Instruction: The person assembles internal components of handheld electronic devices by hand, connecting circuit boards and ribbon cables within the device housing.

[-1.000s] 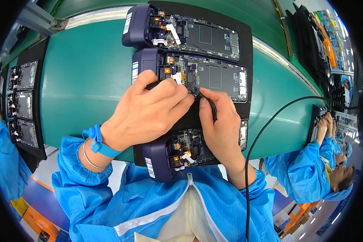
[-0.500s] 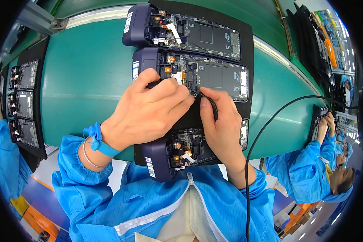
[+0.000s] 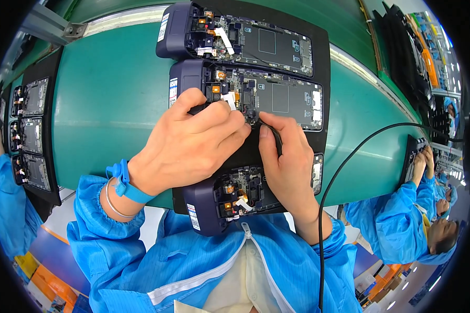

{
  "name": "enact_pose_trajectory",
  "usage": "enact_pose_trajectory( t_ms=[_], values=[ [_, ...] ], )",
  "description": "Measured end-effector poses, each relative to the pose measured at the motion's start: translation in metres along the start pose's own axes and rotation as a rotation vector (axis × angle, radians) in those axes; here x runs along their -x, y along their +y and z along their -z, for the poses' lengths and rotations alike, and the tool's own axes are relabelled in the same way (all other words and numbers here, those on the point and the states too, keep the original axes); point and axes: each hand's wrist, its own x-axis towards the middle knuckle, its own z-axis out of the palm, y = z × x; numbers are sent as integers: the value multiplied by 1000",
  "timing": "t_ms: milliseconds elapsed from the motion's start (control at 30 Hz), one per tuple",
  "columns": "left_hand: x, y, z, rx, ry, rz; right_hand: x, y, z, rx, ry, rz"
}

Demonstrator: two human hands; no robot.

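Observation:
Three opened handheld devices, each with a dark blue thick end and a bared circuit board, lie on a black tray: a far device (image 3: 277, 44), a middle device (image 3: 282, 99) and a near device (image 3: 203, 208). My left hand (image 3: 193, 138) is closed at the middle device's near edge, fingers bent over its board. Whatever those fingers pinch is hidden. Beside it my right hand (image 3: 287, 161) grips a thin black tool (image 3: 275, 136) between thumb and fingers. Its tip meets the near edge of the middle device's board, close to my left fingertips. My right wrist hangs over the near device.
The black tray (image 3: 321, 57) rests on a green belt (image 3: 109, 104). Another tray (image 3: 49, 172) of similar devices sits at the left. A black cable (image 3: 344, 161) arcs across the right side. Co-workers in blue sit at both sides, a co-worker's hands (image 3: 422, 159) on another tray at right.

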Motion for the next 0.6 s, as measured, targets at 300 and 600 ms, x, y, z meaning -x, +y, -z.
enact_pose_trajectory(
  t_ms=[300, 600],
  values=[
    [-1, -1, 0, 5, 33, -1, -1, 0, -1, 18, 5, 11],
    [-3, 0, 2, 25, -21, 16, -2, 0, 0, 24, -2, 50]
  ],
)
